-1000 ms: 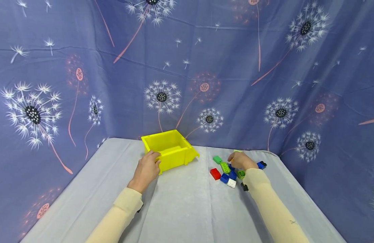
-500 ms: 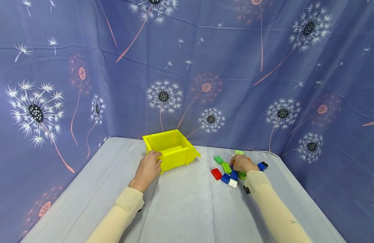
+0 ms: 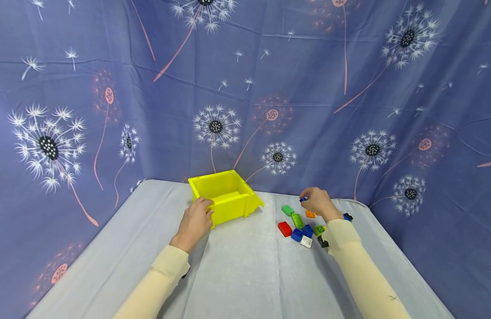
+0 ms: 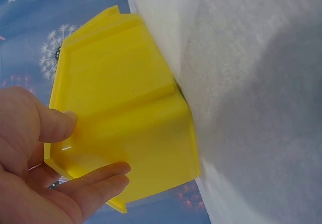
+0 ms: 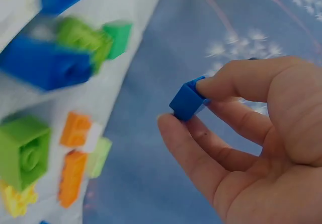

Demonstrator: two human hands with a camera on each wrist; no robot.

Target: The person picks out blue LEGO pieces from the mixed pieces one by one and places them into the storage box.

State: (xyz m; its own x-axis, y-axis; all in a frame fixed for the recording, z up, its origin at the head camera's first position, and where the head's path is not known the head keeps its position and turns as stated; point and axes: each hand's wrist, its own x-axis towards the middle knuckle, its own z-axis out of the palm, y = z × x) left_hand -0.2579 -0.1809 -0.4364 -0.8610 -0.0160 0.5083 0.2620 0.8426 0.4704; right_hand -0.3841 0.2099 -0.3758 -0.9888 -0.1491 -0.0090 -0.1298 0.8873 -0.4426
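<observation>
1. Yellow plastic bin (image 3: 231, 212) is standing just left of centre in the head view, and the left hand (image 3: 192, 221) is gripping its lower-left corner, thumb pressing on the outer wall.
2. Right of centre, a red brick (image 3: 284, 229) and a bright green brick (image 3: 287, 210) are lying at the left edge of a loose cluster; a lime green brick (image 3: 297, 220), a white brick (image 3: 306, 241) and an orange brick (image 3: 310, 213) are lying farther right on the grey cloth (image 3: 241, 270).
3. At the top of that cluster, the right hand (image 3: 318, 204) is pinching a small blue brick (image 3: 303, 199) between thumb and fingertips; the brick seems to be hanging clear of the cloth.
4. Judging by this, the step in hand is picking out one brick while the bin is being steadied; the next move is probably calling for a firm pinch and a leftward carry over the bin's rim.
5. Left wrist view is showing the thumb's contact close up, while only the head view is showing the bin's inside.
6. Right wrist view is revealing, at lower left, a yellow piece (image 5: 19, 198), a pale green piece (image 5: 99, 156) and two orange pieces; the head view is showing only one orange piece plainly.
</observation>
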